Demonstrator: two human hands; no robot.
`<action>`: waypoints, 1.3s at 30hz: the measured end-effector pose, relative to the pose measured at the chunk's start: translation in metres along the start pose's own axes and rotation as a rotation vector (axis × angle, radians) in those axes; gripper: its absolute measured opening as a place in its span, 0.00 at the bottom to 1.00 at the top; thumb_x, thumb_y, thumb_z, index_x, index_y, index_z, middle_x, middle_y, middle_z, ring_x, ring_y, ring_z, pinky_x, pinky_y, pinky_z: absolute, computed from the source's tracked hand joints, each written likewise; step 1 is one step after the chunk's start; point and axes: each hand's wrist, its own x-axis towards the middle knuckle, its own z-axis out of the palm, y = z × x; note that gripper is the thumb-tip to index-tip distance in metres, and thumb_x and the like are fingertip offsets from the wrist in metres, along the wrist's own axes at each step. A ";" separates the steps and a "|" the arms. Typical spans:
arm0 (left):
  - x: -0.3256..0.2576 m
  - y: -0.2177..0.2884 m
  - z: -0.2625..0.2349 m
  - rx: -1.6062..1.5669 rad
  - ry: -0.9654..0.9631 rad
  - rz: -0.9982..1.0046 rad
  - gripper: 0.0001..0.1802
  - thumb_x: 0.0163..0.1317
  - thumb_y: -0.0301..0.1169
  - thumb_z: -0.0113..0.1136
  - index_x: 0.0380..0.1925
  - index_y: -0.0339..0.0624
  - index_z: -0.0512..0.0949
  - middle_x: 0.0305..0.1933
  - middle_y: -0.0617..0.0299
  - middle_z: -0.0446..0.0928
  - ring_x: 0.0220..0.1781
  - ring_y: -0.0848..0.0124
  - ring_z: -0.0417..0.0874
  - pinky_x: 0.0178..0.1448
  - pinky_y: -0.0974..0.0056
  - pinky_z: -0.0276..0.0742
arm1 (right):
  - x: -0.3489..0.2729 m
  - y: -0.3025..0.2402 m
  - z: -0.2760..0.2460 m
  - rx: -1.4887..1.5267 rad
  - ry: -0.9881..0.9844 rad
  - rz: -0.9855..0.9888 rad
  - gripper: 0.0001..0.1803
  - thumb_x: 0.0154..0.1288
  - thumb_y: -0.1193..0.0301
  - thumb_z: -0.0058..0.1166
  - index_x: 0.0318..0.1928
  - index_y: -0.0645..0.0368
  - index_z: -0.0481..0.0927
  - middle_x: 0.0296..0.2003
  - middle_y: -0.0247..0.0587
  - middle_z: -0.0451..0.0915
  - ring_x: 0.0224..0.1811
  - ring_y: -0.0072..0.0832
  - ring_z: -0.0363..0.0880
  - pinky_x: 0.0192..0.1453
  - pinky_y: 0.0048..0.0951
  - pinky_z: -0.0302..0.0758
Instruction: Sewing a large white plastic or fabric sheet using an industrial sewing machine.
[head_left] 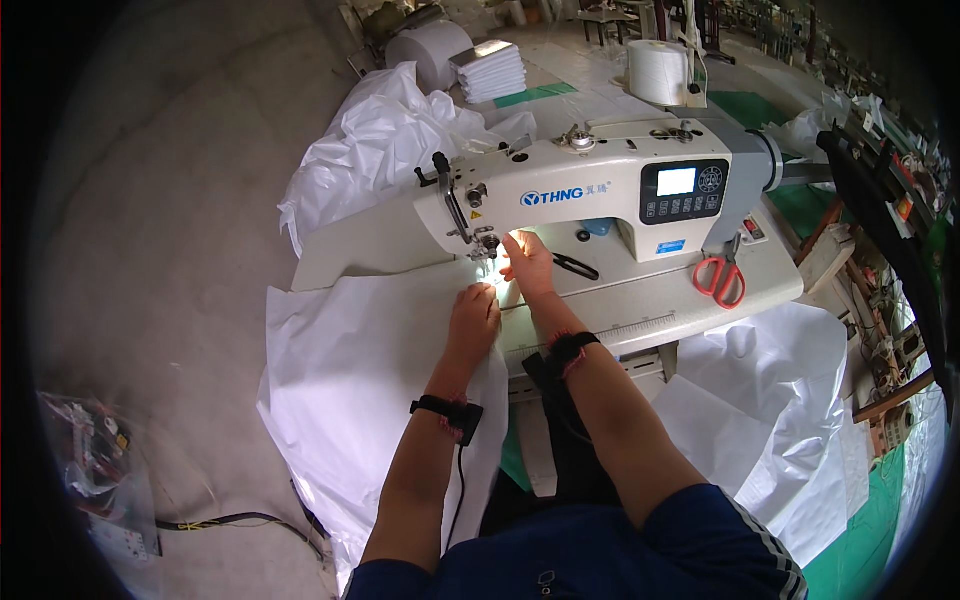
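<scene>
Both hands work under the lamp of the industrial sewing machine (pixel 600 195): the left hand (pixel 475 315) pinches the white woven fabric (pixel 350 370) flat, and the right hand (pixel 527 262), fingers together, steadies it beside the needle (pixel 487 250).

the needle area under the sewing machine (pixel 600 190) head is washed out by its own lamp, so the needle and the fabric edge there can't be made out. the left hand (pixel 475 315) is seen from the back; its fingertips are hidden, and whether they pinch the white fabric (pixel 360 370) can't be told. the right hand (pixel 527 262) fingers blur into the glare. a plastic bag (pixel 95 460) at lower left is smeared by the lens rim, its contents unclear. the person's shoulders run off the lower edge. the red scissors (pixel 722 277) have their blades tucked behind the machine.
</scene>
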 end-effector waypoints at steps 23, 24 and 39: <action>-0.128 -0.042 -0.156 0.441 -0.096 -0.293 0.13 0.54 0.38 0.58 0.39 0.48 0.78 0.42 0.57 0.77 0.46 0.58 0.77 0.46 0.53 0.72 | -0.202 0.046 -0.050 -0.680 -0.848 0.296 0.19 0.60 0.70 0.49 0.53 0.59 0.73 0.40 0.44 0.79 0.40 0.35 0.79 0.40 0.33 0.77; -0.144 -0.065 -0.160 0.398 -0.069 -0.274 0.13 0.54 0.37 0.58 0.40 0.48 0.78 0.44 0.58 0.76 0.48 0.58 0.76 0.48 0.52 0.71 | -0.201 0.038 -0.023 -0.847 -0.955 0.296 0.20 0.59 0.69 0.50 0.53 0.59 0.73 0.44 0.44 0.78 0.45 0.38 0.78 0.46 0.35 0.76; -0.008 -0.128 -0.181 -0.495 -0.243 -0.484 0.24 0.61 0.37 0.42 0.58 0.46 0.67 0.65 0.62 0.61 0.70 0.69 0.53 0.73 0.60 0.31 | -0.155 0.084 0.166 -0.891 -0.671 -0.793 0.36 0.51 0.73 0.45 0.61 0.76 0.56 0.61 0.66 0.56 0.66 0.59 0.48 0.72 0.47 0.40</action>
